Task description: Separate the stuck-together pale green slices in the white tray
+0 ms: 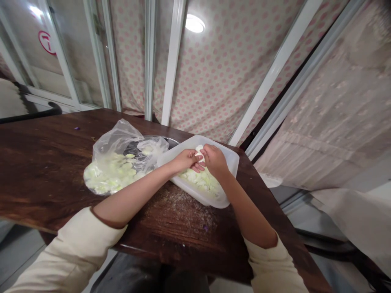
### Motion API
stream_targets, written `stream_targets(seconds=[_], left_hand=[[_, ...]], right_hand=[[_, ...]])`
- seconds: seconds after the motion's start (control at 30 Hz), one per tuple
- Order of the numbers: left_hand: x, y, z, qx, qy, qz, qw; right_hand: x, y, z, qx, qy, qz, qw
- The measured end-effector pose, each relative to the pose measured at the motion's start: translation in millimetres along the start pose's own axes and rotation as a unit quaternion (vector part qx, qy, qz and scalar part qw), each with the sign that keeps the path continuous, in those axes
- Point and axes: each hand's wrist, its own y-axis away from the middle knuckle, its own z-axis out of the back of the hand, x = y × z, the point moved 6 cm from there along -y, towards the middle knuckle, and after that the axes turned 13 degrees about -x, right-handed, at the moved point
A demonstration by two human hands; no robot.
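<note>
Over a translucent white plastic tub (232, 160), my left hand (190, 160) and my right hand (214, 158) meet, both closed on a small pale white piece (200, 150) pinched between their fingertips. Pale green and white shredded pieces (203, 181) lie in the tub below the hands. To the left, a clear plastic bag (114, 136) holds many pale yellow-green pieces (111, 173). It rests partly over a round metal tray (171, 142), beside the tub.
The dark brown wooden table (55, 162) has fine crumbs scattered in front of the tub. A small purple bit (77, 128) lies at the far left. Behind stand framed glass panels with a pink-dotted curtain (220, 73). White cloth hangs at the right.
</note>
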Motion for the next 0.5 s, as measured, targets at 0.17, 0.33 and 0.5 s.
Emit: stream_targets(seconds=[0.17, 0.33, 0.5], left_hand=[[-9.3, 1.4, 4.0, -0.007, -0.007, -0.087, 0.996], [-6.9, -1.3, 2.9, 0.011, -0.007, -0.086, 0.996], [-4.9, -2.7, -1.7, 0.040, 0.058, -0.068, 0.995]], right_hand=[[-0.3, 7.0, -9.3, 0.085, -0.165, -0.056, 0.981], [1.7, 5.8, -8.7, 0.087, -0.169, -0.044, 0.981], [-5.5, 2.9, -3.7, 0.051, -0.118, -0.063, 0.990]])
